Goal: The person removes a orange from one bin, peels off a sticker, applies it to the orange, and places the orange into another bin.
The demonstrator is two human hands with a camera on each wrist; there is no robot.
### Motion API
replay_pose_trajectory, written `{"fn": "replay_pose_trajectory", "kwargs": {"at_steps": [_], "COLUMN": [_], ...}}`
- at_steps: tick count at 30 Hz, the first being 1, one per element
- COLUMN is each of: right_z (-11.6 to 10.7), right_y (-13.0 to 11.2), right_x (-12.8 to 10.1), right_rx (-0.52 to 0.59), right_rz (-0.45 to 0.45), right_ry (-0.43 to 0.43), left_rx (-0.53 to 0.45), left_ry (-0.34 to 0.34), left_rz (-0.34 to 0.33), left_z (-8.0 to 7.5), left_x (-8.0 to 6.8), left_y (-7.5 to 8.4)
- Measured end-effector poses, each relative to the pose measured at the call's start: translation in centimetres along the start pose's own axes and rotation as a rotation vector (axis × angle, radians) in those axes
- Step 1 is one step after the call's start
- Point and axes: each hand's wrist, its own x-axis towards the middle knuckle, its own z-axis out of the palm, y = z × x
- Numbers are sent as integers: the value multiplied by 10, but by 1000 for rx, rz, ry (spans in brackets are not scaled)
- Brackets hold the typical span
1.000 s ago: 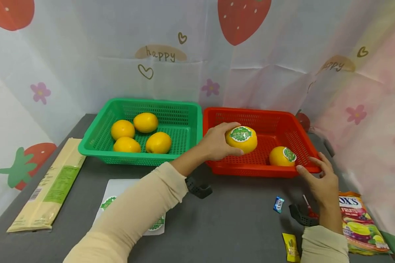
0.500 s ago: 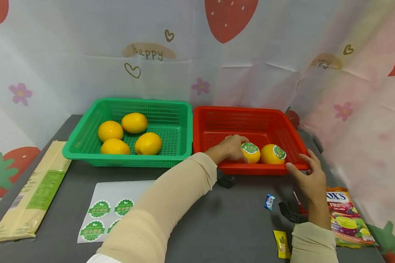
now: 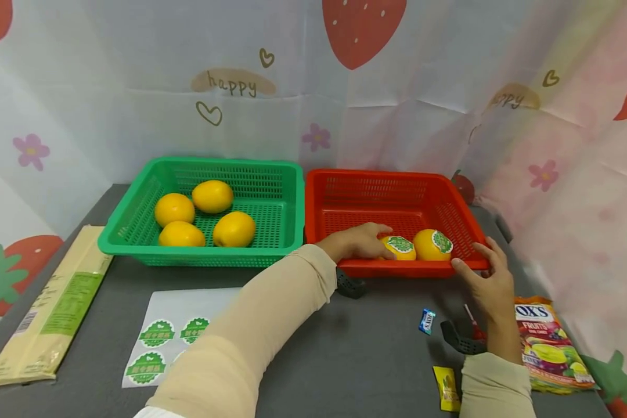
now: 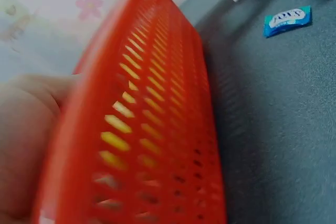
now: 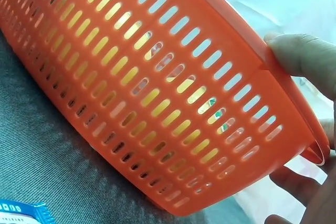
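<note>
the step in hand looks like settling a stickered fruit (image 3: 401,248) into the red basket (image 3: 392,269), where it lies just beside another labelled fruit (image 3: 431,245). the left hand (image 3: 362,240) is at its left side, but with fingers partly hidden, whether they grip it cannot be told. the right hand (image 3: 493,285) holds the basket's near right corner. the next move seems to call for a gentle release, without rolling the fruit
</note>
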Motion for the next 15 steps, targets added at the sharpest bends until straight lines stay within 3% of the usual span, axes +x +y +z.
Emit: {"fn": "replay_pose_trajectory", "kwargs": {"at_steps": [4, 8, 15], "right_z": [5, 7, 3], "right_y": [-5, -7, -3], "right_x": [-2, -4, -3], "right_rx": [9, 28, 16], "right_rz": [3, 3, 0], "right_ry": [-9, -12, 1], "left_rx": [49, 68, -34], "left_ry": [93, 229, 495], "left_rz": [78, 203, 439], "left_z": [-18, -44, -85], "left_x": [-26, -67, -152], "left_y": [0, -5, -42]}}
